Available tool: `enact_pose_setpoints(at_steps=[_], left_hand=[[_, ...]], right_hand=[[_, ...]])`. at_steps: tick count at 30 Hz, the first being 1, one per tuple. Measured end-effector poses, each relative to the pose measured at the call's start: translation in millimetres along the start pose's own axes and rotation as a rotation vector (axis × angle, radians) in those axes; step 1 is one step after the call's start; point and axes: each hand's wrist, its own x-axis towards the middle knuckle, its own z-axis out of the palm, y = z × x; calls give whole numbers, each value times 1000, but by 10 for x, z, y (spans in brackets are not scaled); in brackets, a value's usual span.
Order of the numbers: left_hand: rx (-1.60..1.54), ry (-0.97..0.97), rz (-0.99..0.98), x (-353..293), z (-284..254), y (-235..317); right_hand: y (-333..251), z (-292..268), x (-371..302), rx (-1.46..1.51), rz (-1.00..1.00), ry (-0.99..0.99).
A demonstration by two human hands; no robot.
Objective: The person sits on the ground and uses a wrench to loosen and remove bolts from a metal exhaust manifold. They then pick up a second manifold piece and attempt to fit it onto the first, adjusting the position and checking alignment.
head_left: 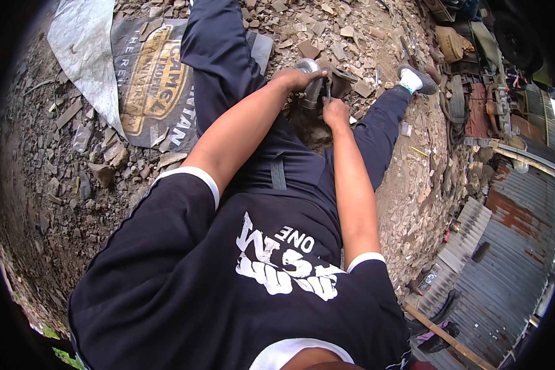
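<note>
Between my legs sits a metal machine part with a rounded silver housing (308,64) and a rusty brown flange (344,75). My left hand (296,79) lies over the housing and grips it, with its fingers reaching right toward the flange. Just below the flange, my right hand (335,113) is closed around the lower end of a thin metal tool (328,90) that stands against the part. The exact kind of tool is too small to make out. Darker metal (311,92) shows under my left hand, and its underside is hidden.
My legs are spread on ground covered with broken stone chips (327,31). A dark printed banner (185,86) and a pale sheet (83,55) lie at the left. Along the right are piled scrap parts (478,111), rusty corrugated sheets (518,228) and a wooden pole (447,336).
</note>
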Motion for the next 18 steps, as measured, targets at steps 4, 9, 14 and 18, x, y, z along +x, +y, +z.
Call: enact_pose_setpoints(at_steps=[4,9,14,18], left_hand=[[7,42,-2,24,-23,-49],[-16,28,11,115,36,-86],[-58,46,33,246,33,-193],[-9,15,2,182,49,-133]], right_hand=[[-22,-177,-112,65,60,-89],[-1,-559,-304,81,17,37],[-220,-812,-344,64,103,109],[-302,-938,-384,-2,104,183]])
